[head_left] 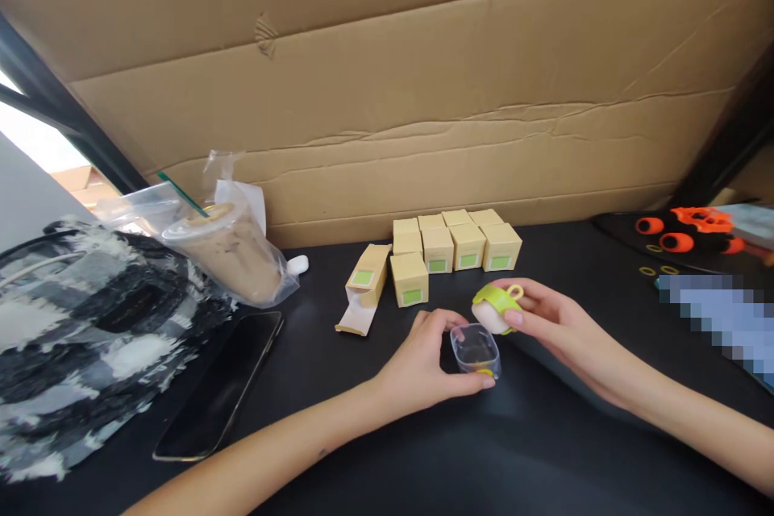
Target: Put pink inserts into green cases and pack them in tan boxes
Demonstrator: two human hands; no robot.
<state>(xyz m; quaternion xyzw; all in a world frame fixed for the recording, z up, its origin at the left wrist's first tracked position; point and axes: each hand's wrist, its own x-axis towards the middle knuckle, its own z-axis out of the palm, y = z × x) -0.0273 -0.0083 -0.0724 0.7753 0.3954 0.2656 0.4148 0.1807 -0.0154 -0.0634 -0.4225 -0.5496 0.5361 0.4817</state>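
My left hand [432, 359] is closed around a small clear plastic container [476, 348], its open top facing up and a bit of yellow showing at its near side. Just to the right, my right hand [538, 310] pinches a light green lid [493, 298] with a loop on top and a whitish rounded part beneath it. The lid is apart from the container, slightly above and beyond it. Behind my hands stands a small cardboard box [409, 278] with a green label. An opened box [370, 276] lies beside it, its flap toward me.
Several similar boxes [468, 246] stand in rows at the back against a cardboard wall [423, 97]. On the left are a bagged iced drink [235, 258], a phone [221, 387] and a black-and-white furry bag [102, 339]. Orange parts [677, 242] and rubber bands lie at the right.
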